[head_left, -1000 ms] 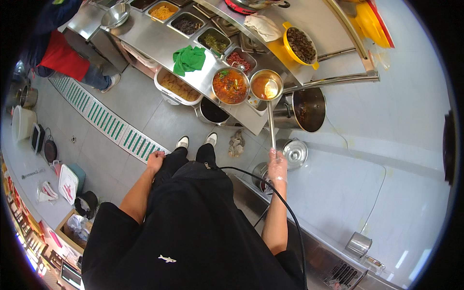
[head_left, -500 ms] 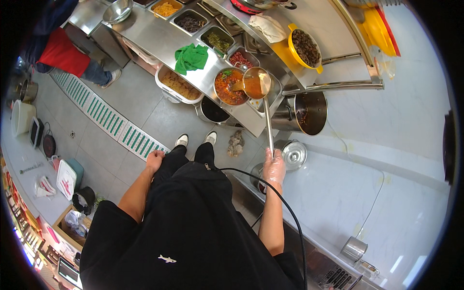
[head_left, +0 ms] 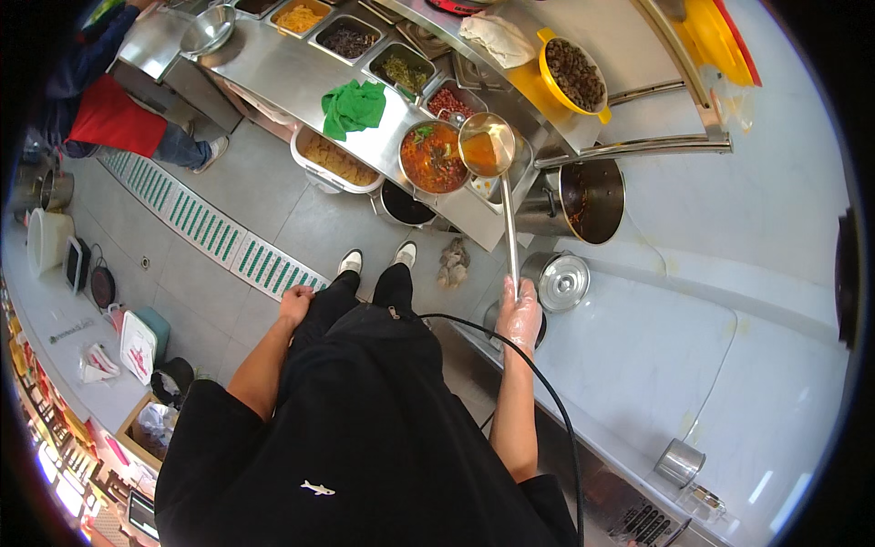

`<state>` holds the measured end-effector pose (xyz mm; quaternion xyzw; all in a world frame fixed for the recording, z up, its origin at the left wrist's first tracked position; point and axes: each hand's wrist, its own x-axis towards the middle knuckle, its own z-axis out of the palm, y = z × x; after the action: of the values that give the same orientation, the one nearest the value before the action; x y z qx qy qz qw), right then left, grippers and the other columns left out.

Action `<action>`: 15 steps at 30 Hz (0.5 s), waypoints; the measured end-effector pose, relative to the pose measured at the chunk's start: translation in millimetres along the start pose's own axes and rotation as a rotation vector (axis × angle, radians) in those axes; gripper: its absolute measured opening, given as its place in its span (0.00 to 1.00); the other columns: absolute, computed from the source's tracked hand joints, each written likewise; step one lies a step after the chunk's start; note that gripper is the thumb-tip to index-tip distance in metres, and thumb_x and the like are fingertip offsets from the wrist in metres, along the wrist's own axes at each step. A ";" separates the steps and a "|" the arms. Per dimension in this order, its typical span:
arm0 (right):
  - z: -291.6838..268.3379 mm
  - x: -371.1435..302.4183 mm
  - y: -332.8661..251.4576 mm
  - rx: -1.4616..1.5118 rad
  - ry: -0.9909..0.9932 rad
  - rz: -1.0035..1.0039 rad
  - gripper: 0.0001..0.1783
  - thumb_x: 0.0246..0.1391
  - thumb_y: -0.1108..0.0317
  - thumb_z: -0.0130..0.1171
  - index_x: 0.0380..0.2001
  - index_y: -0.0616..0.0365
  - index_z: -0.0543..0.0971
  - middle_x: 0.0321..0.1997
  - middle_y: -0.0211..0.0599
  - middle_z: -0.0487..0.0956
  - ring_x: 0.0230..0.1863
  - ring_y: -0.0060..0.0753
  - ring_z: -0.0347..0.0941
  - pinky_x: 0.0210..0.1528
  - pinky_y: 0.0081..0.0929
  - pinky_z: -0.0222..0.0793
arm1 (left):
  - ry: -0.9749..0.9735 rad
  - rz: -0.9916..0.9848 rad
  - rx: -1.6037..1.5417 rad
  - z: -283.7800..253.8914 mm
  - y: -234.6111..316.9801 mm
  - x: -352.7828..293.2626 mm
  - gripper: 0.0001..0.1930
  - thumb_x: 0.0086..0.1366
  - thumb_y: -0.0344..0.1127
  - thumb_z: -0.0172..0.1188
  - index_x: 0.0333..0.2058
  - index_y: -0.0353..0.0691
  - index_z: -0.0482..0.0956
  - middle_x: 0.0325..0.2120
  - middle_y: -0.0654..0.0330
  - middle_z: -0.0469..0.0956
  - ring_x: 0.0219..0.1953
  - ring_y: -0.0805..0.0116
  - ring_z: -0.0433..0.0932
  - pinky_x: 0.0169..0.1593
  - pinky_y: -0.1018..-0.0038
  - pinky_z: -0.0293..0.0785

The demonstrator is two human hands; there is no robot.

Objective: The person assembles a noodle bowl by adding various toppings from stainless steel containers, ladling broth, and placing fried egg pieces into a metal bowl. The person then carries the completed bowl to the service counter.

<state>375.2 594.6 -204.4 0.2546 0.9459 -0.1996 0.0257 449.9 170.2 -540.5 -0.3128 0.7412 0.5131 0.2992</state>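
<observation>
In a clear plastic glove, my right hand [head_left: 520, 316] is closed round the long handle of a metal ladle [head_left: 486, 146]. The ladle's bowl, with some orange-red broth in it, is tilted over the right rim of a round metal pot [head_left: 433, 158]. Red soup with green leaves and chopped bits fills that pot, which stands at the counter edge. My left hand [head_left: 296, 303] hangs by my thigh with its fingers loosely curled and nothing seen in them.
Trays of toppings [head_left: 402, 70] line the counter beside a green cloth [head_left: 353, 108]. A yellow colander [head_left: 572, 75] holds dark pieces. Right of the ladle stands a tall stockpot [head_left: 592, 202], near a lidded pot [head_left: 563, 282]. Another person in a red apron [head_left: 118, 118] stands far left.
The broth stream running from the ladle into the pot has stopped. The ladle's bowl has shifted slightly up and away from the pot. My left hand stays by my thigh.
</observation>
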 end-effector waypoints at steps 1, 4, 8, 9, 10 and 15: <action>2.6 1.2 5.0 0.050 -0.001 -0.019 0.20 0.69 0.49 0.55 0.39 0.58 0.75 0.23 0.53 0.76 0.27 0.60 0.73 0.31 0.48 0.68 | 0.001 0.005 0.006 1.0 -0.4 1.2 0.13 0.62 0.35 0.63 0.44 0.36 0.85 0.36 0.55 0.86 0.42 0.65 0.83 0.51 0.71 0.76; 14.1 7.4 31.4 0.267 -0.083 0.014 0.21 0.69 0.49 0.56 0.39 0.58 0.76 0.18 0.40 0.73 0.21 0.41 0.69 0.26 0.38 0.64 | 0.000 0.012 0.022 4.0 0.4 4.7 0.14 0.62 0.35 0.63 0.44 0.36 0.85 0.37 0.55 0.86 0.42 0.65 0.84 0.51 0.71 0.76; -5.5 6.4 21.1 0.624 -0.342 0.331 0.21 0.70 0.49 0.55 0.41 0.58 0.78 0.17 0.21 0.65 0.16 0.17 0.58 0.19 0.23 0.52 | -0.007 -0.003 0.023 9.5 8.4 4.7 0.14 0.62 0.36 0.63 0.44 0.36 0.85 0.37 0.55 0.86 0.42 0.64 0.84 0.51 0.71 0.77; -16.4 5.0 10.8 0.688 -0.386 0.423 0.21 0.71 0.49 0.55 0.41 0.58 0.79 0.17 0.18 0.63 0.16 0.12 0.56 0.17 0.20 0.49 | -0.011 -0.002 0.026 11.5 13.0 4.7 0.14 0.62 0.36 0.63 0.44 0.36 0.85 0.37 0.55 0.86 0.42 0.64 0.84 0.51 0.71 0.77; -23.7 5.7 9.7 0.740 -0.419 0.432 0.21 0.71 0.49 0.55 0.42 0.58 0.79 0.16 0.18 0.63 0.15 0.12 0.54 0.16 0.19 0.47 | -0.006 0.001 0.038 14.5 15.0 4.0 0.14 0.62 0.35 0.63 0.44 0.36 0.85 0.37 0.55 0.86 0.41 0.64 0.84 0.51 0.70 0.77; -67.6 6.1 27.3 0.900 -0.499 0.436 0.21 0.71 0.50 0.54 0.44 0.59 0.79 0.15 0.18 0.61 0.11 0.10 0.48 0.13 0.16 0.40 | -0.006 0.024 0.069 32.6 29.0 4.1 0.13 0.63 0.35 0.63 0.44 0.36 0.85 0.37 0.54 0.86 0.41 0.64 0.84 0.51 0.70 0.77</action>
<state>387.0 645.5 -153.1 0.3754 0.6580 -0.6280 0.1782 429.0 208.5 -536.6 -0.2917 0.7613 0.4918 0.3058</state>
